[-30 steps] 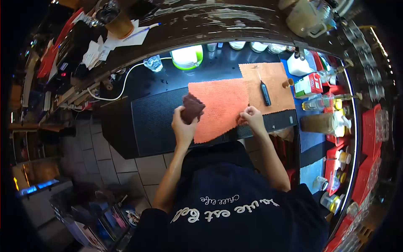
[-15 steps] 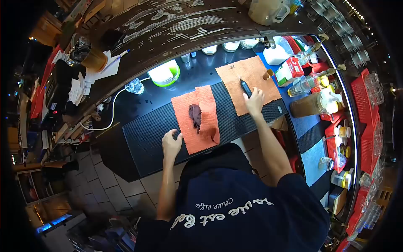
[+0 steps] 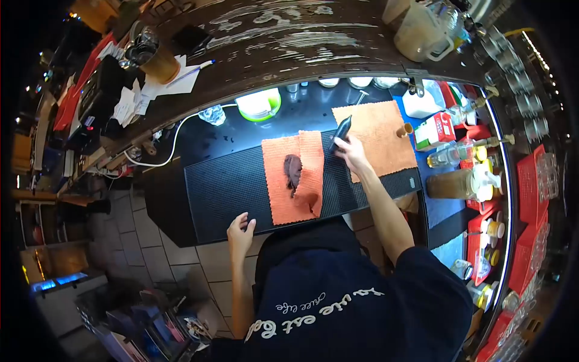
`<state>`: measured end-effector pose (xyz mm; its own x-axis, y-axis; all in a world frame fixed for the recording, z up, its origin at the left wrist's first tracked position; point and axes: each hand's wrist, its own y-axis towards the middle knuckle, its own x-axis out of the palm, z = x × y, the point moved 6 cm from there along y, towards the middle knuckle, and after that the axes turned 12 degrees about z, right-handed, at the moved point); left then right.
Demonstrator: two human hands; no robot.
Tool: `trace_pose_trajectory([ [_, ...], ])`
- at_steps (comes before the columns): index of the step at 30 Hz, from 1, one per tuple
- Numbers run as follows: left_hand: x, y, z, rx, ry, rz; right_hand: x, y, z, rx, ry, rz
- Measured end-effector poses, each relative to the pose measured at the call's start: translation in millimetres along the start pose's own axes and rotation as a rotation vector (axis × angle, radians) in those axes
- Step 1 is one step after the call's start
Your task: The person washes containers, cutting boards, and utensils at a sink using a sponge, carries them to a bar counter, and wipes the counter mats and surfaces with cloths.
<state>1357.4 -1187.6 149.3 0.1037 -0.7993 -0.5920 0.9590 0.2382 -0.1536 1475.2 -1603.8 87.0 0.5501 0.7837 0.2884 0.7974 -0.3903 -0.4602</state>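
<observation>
My right hand (image 3: 353, 152) grips a slim black tapered tool (image 3: 342, 130), its narrow end pointing away from me; I cannot make out its exact kind. It is over the gap between a folded orange cloth (image 3: 277, 196) and a flat light-orange cloth (image 3: 383, 136). On the folded cloth lies a dark brown crumpled piece (image 3: 293, 171), perhaps a rag. My left hand (image 3: 241, 235) holds nothing, fingers loosely bent and thumb apart, at the near edge of the black ribbed bar mat (image 3: 226, 187).
A small brown cup (image 3: 404, 130) stands on the light-orange cloth. Behind are a thin silver T-shaped tool (image 3: 362, 96) and a lit white-and-green device (image 3: 258, 105) with a white cable. To the right are a carton (image 3: 435, 130), bottles, a brown-filled jar (image 3: 451, 186) and red baskets (image 3: 531, 187).
My right hand has lifted the black tool off the light-orange cloth and carried it left. My left hand has drawn back slightly towards me. The camera view has shifted.
</observation>
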Motion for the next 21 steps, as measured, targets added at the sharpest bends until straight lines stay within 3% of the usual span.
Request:
trace_pose_trajectory([
  [1, -4.8, -4.8, -3.2, -0.034, -0.002, 0.013, 22.0, 8.4, 0.6, -0.017, -0.012, -0.016],
  [3, -12.6, -14.5, -9.5, -0.102, -0.009, 0.04, 57.9, 32.0, -15.0, -0.349, -0.117, 0.008],
  [5, -18.3, -28.0, -16.9, -0.145, -0.017, 0.071, 85.4, 62.7, -32.9, -0.687, -0.546, 0.134],
  [7, -22.6, -40.9, -25.4, -0.208, -0.028, 0.101, 109.1, 91.1, -35.9, -0.741, -0.624, 0.145],
  [10, -32.8, -66.6, -28.4, -0.253, -0.019, 0.126, 124.5, 129.1, -35.5, -0.982, -0.814, 0.445],
  [11, -36.4, -76.6, -28.1, -0.259, -0.015, 0.132, 128.3, 143.1, -31.1, -0.982, -0.814, 0.436],
  [13, -41.5, -97.2, -39.6, -0.337, 0.021, 0.16, 130.0, 153.1, -35.0, -1.211, -0.875, 0.716],
  [16, -44.1, -127.0, -62.3, -0.408, 0.025, 0.186, 138.5, 174.4, -31.0, -1.196, -1.023, 0.767],
  [18, -43.3, -137.9, -70.8, -0.418, 0.05, 0.184, 145.5, 198.1, -26.9, -1.09, -1.364, 0.757],
  [19, -42.3, -142.4, -74.7, -0.426, 0.068, 0.184, 149.1, 202.6, -26.4, -1.135, -1.442, 0.663],
  [20, -39.3, -142.8, -78.9, -0.428, 0.082, 0.178, 142.3, 211.8, -25.6, -0.972, -1.332, 0.635],
  [21, -36.3, -143.0, -83.2, -0.43, 0.096, 0.171, 144.9, 210.4, -25.3, -1.031, -1.373, 0.665],
])
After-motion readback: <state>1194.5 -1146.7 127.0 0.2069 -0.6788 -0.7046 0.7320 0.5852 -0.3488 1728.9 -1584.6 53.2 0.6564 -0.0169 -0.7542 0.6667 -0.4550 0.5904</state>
